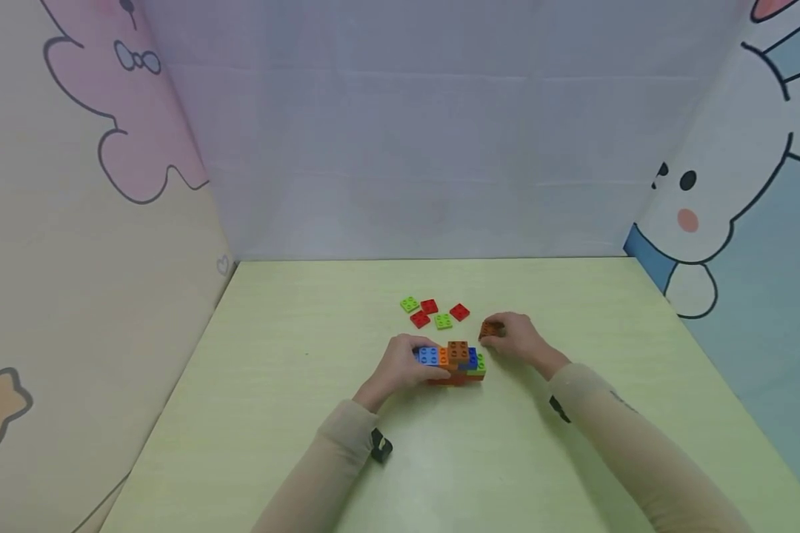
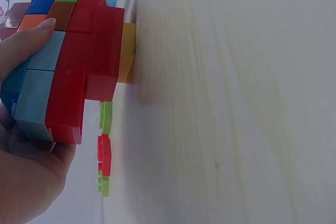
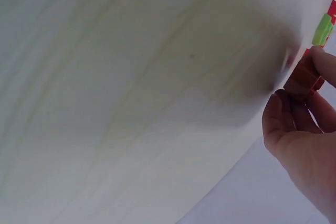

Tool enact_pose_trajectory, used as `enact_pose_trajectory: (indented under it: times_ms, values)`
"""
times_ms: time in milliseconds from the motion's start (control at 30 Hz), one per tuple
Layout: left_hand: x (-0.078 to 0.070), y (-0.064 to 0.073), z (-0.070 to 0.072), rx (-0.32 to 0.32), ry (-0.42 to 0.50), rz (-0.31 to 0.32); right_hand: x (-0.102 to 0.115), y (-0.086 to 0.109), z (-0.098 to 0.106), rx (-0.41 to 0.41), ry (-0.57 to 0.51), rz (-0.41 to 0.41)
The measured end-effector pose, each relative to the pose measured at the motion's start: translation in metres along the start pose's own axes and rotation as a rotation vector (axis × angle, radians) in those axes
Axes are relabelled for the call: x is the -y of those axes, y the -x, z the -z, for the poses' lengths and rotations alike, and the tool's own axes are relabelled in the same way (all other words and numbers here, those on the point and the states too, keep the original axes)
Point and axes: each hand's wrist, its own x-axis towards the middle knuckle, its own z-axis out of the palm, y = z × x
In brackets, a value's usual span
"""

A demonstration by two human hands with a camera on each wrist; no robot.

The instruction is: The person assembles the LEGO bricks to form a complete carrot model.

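Observation:
My left hand (image 1: 398, 364) grips a built-up stack of toy building bricks (image 1: 430, 356) from its left side. In the left wrist view the stack (image 2: 71, 87) shows red, light blue, dark blue, orange, brown and green bricks, with a yellow brick (image 2: 127, 53) at its underside. On top, a brown brick (image 1: 458, 351) stands higher than its neighbours. To the right of the stack, apart from it, my right hand (image 1: 521, 339) pinches a loose brown brick (image 1: 487, 330). Seen from the right wrist, that brick (image 3: 302, 81) sits between thumb and fingertips.
Several flat loose bricks lie behind the stack, among them a lime green brick (image 1: 443, 321) and a red brick (image 1: 460, 312). They rest on a pale wooden table (image 1: 273, 333). Cloth walls with cartoon prints (image 1: 687, 192) border it at the back and sides.

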Motion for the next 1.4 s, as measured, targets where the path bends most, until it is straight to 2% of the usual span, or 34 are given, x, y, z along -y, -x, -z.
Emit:
enact_pose_trajectory:
  times_ms: [133, 333, 500, 633, 867, 1000, 1200, 1400]
  values:
    - [0.002, -0.001, 0.0, 0.002, 0.0, -0.003, 0.015, 0.004, 0.005, -0.001, -0.055, 0.035]
    - [0.003, -0.002, 0.0, 0.002, 0.0, -0.031, 0.052, 0.015, 0.017, -0.042, -0.138, 0.121]
    - [0.003, -0.001, 0.0, 0.0, 0.002, -0.037, 0.079, 0.023, 0.024, -0.033, -0.212, 0.194]
    - [0.004, -0.001, 0.0, 0.003, 0.0, -0.035, 0.092, 0.027, 0.028, -0.035, -0.248, 0.245]
    - [0.004, -0.002, 0.001, -0.003, -0.002, -0.066, 0.106, 0.033, 0.022, 0.02, -0.254, 0.316]
    - [0.004, -0.003, 0.001, 0.003, 0.003, -0.097, 0.11, 0.034, 0.017, 0.015, -0.237, 0.353]
    - [0.005, -0.004, 0.0, 0.005, 0.012, -0.133, 0.112, 0.036, 0.009, 0.053, -0.256, 0.325]
    - [0.003, -0.003, 0.001, 0.008, -0.006, -0.107, 0.11, 0.038, 0.003, 0.042, -0.16, 0.31]
